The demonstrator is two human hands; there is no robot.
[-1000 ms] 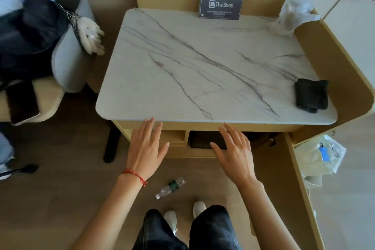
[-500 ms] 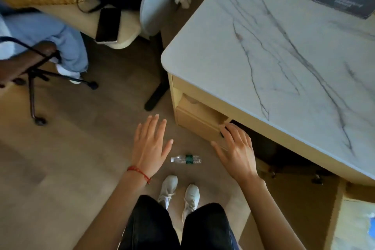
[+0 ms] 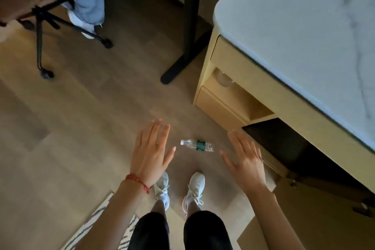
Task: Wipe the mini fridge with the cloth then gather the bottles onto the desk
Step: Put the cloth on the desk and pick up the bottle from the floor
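Observation:
A small clear plastic bottle (image 3: 197,145) with a green label lies on its side on the wooden floor, cap to the left, just ahead of my white shoes. My left hand (image 3: 152,152) hovers flat and open to the left of it, a red cord on the wrist. My right hand (image 3: 244,158) hovers open to its right, fingers spread. Neither hand touches the bottle. The marble-topped desk (image 3: 304,26) fills the upper right; the dark compartment (image 3: 284,144) under it holds the mini fridge. The cloth is out of view.
A wooden drawer unit (image 3: 221,95) with an open shelf stands under the desk's left end. A black table leg (image 3: 188,26) and a chair base on castors (image 3: 44,26) with another person's leg stand on the floor at the back. A striped rug corner (image 3: 93,221) lies at lower left.
The view has swung down and left from the desk top to the floor. The bottle now lies between my two open hands, and the black cloth and card have left the view.

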